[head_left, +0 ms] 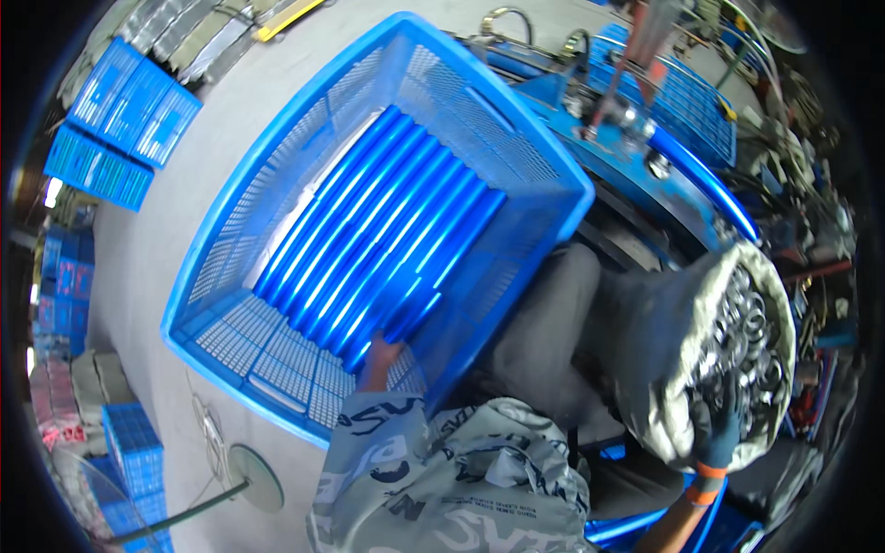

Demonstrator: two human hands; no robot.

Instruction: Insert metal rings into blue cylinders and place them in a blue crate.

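My bare left hand (381,358) reaches into a large blue plastic basket (207,240) and is closed around the near end of a blue tube (417,316). Under and beside that tube, several shiny blue tubes (369,226) lie side by side in a slanting row. On the right, a pale fabric sack (659,369) stands open, filled with small metal rings (751,336). My right hand (721,431), in a dark glove with an orange band at the wrist, dips into the sack's mouth among the rings; its fingertips are hidden there.
A blue machine bench (636,175) with metal fittings stands beyond the basket, with another blue tube (705,180) at it. Blue crates (129,106) are stacked at the far left. A round-based stand (256,477) is on the floor at the lower left.
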